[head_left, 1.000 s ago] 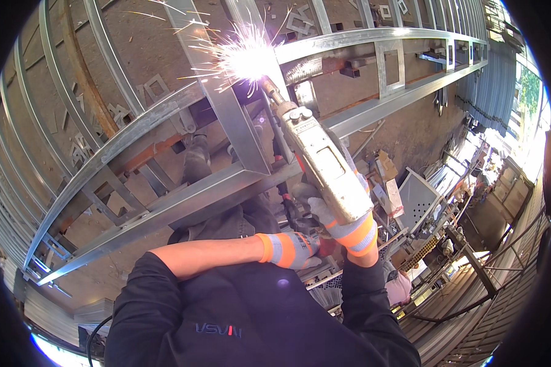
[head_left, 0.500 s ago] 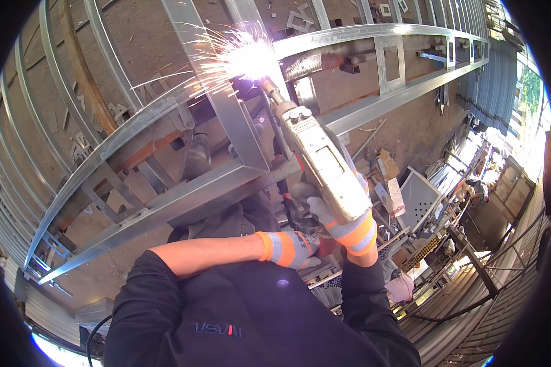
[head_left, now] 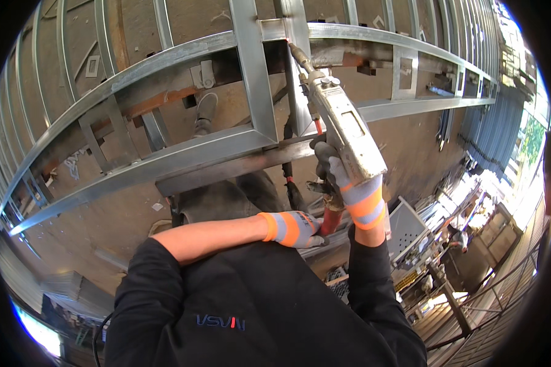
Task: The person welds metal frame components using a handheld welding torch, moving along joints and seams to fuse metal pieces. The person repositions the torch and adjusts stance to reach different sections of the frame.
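My right hand (head_left: 344, 174), in a grey and orange glove, is closed round the rear of a white welding gun (head_left: 348, 131). The gun's nozzle (head_left: 300, 56) points away from me, its tip close to the joint of a galvanized upright (head_left: 297, 33) and a short crosspiece (head_left: 272, 29). A small red dot shows by the tip. My left hand (head_left: 292, 229), gloved alike, lies across my front with curled fingers against a red handle-like piece (head_left: 331, 221). Part of that piece is hidden behind the hands.
A curved metal rail (head_left: 183, 54) and a straight rail (head_left: 190, 153) span the view ahead of me. A second wide upright (head_left: 254, 73) stands left of the nozzle. Someone's shoe (head_left: 207, 105) shows below the curved rail. A perforated grey panel (head_left: 407, 229) stands at right.
The bright arc and flying sparks have gone out. The view has shifted, so the frame sits higher and the gun further right. Both hands keep their grip.
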